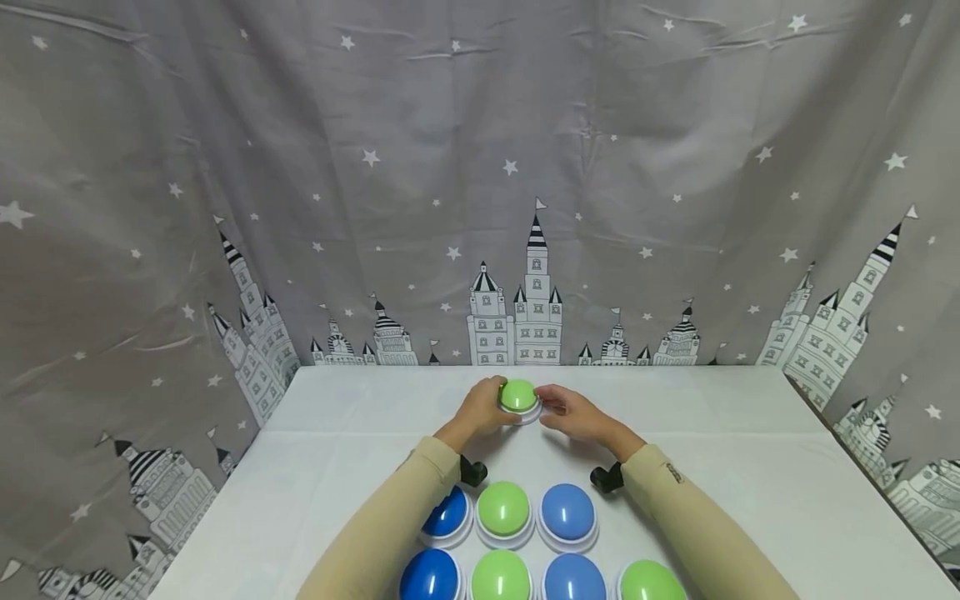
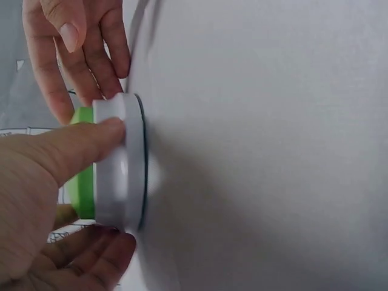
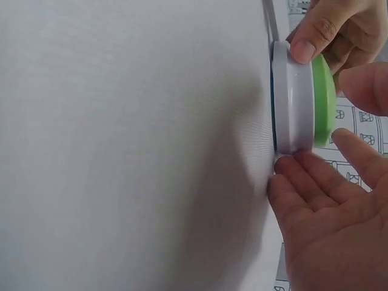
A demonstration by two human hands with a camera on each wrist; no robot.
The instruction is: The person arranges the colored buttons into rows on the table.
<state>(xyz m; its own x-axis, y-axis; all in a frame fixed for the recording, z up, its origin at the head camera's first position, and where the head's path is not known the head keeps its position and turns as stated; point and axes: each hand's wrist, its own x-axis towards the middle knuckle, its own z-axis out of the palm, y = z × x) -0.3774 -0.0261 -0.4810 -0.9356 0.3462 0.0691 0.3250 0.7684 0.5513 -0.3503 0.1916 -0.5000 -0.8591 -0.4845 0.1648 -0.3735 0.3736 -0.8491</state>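
Observation:
A round push button (image 1: 519,396) with a green dome and white base is at the far middle of the white table (image 1: 720,467). My left hand (image 1: 482,408) grips it from the left. In the left wrist view, the thumb lies across the white base (image 2: 112,176) and the fingers curl round the opposite side. My right hand (image 1: 577,415) is at the button's right, fingers extended. Its fingertips are at the rim of the base in the right wrist view, thumb apart from the green dome (image 3: 324,103). Whether the base fully touches the table is hard to tell.
Nearer me stand two rows of similar buttons: dark blue (image 1: 447,514), green (image 1: 503,508) and light blue (image 1: 567,511) behind, several more in front, including a green one (image 1: 651,581) at right. My left sleeve partly covers the dark blue ones. A grey curtain (image 1: 405,208) hangs beyond the table.

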